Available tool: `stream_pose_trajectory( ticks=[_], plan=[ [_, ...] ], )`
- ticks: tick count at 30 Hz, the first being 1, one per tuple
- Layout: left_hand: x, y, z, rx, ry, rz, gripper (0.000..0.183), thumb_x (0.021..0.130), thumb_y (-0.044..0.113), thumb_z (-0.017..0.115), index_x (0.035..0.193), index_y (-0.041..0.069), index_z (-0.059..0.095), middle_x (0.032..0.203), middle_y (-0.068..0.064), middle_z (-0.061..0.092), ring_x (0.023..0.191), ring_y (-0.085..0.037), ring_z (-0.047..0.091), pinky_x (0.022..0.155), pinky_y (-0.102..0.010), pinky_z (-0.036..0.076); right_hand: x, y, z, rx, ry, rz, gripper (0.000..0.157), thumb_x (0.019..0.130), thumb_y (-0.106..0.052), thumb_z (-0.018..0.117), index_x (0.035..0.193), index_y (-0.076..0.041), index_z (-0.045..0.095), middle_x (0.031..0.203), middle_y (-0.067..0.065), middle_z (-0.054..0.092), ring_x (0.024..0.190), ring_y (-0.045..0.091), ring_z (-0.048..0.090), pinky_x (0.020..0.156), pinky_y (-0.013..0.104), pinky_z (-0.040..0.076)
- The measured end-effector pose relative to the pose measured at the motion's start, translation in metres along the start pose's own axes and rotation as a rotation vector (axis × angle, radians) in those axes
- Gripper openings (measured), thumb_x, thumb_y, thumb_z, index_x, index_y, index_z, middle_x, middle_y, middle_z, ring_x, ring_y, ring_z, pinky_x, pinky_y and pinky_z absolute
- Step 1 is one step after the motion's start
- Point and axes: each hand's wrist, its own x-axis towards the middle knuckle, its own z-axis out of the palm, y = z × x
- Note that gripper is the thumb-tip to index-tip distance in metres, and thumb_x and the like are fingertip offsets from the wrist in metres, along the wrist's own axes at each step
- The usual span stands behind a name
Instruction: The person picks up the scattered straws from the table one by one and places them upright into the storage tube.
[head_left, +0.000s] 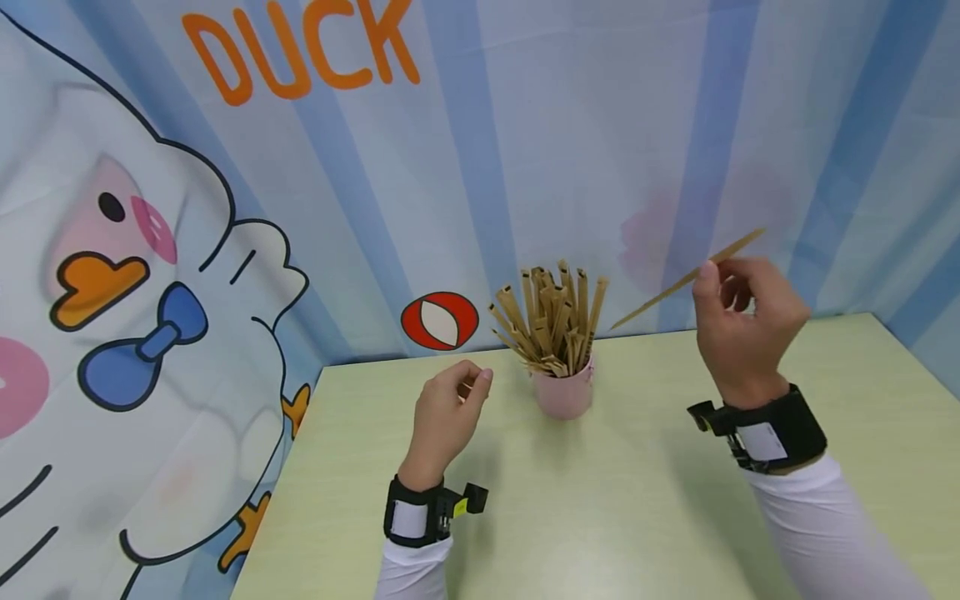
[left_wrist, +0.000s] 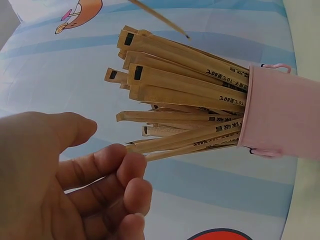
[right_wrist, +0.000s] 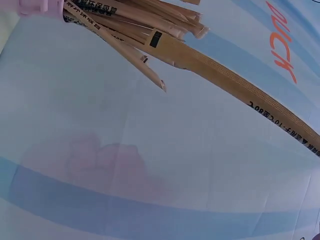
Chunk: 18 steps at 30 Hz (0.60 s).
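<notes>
My right hand (head_left: 750,333), raised above the table's right side, pinches a paper-wrapped straw (head_left: 660,297) between thumb and fingers. The straw slants, its lower end pointing down-left toward the cup. In the right wrist view its brown wrapper (right_wrist: 225,80) carries black print, and the hand itself is out of sight. A pink cup (head_left: 564,397) stands upright on the table, packed with more wrapped straws (head_left: 551,321). Left of the cup is my left hand (head_left: 448,417), fingers loosely bent and holding nothing. The left wrist view has its fingertips (left_wrist: 135,167) close by the straw tops.
The pale table (head_left: 630,500) runs back to a striped blue curtain (head_left: 585,150) just behind the cup. Printed on the curtain are a large white duck (head_left: 187,467), a red ball (head_left: 465,310) and orange letters.
</notes>
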Motion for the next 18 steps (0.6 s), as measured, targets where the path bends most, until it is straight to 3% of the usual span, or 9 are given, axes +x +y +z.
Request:
stream_pose_trajectory(
  ticks=[6, 10, 18],
  plan=[
    [0.0, -0.002, 0.001, 0.006, 0.001, 0.001, 0.035, 0.094, 0.045, 0.047, 0.083, 0.017, 0.065, 0.07, 0.009, 0.059, 0.066, -0.008, 0.054, 0.06, -0.03, 0.047, -0.011, 0.005, 0.017, -0.03, -0.09, -0.068, 0.023, 0.081, -0.018, 0.061, 0.074, 0.005, 0.065, 0.066, 0.017, 0.06, 0.051, 0.022, 0.042, 0.05, 0.036, 0.031],
    [-0.001, -0.002, 0.001, 0.008, 0.0, 0.003, 0.036, 0.094, 0.046, 0.047, 0.084, 0.017, 0.065, 0.071, 0.009, 0.06, 0.067, -0.008, 0.054, 0.061, -0.03, 0.046, -0.03, 0.014, 0.023, -0.046, -0.162, -0.096, 0.017, 0.08, -0.015, 0.062, 0.075, 0.002, 0.065, 0.067, 0.014, 0.06, 0.049, 0.022, 0.045, 0.049, 0.037, 0.033],
    [-0.001, -0.001, 0.001, 0.018, -0.015, -0.007, 0.036, 0.094, 0.047, 0.046, 0.085, 0.017, 0.065, 0.073, 0.009, 0.06, 0.066, -0.008, 0.053, 0.06, -0.03, 0.046, -0.068, 0.028, 0.03, -0.088, -0.39, -0.161, 0.01, 0.084, -0.014, 0.062, 0.084, -0.005, 0.066, 0.072, 0.009, 0.062, 0.051, 0.017, 0.047, 0.046, 0.034, 0.035]
  ],
)
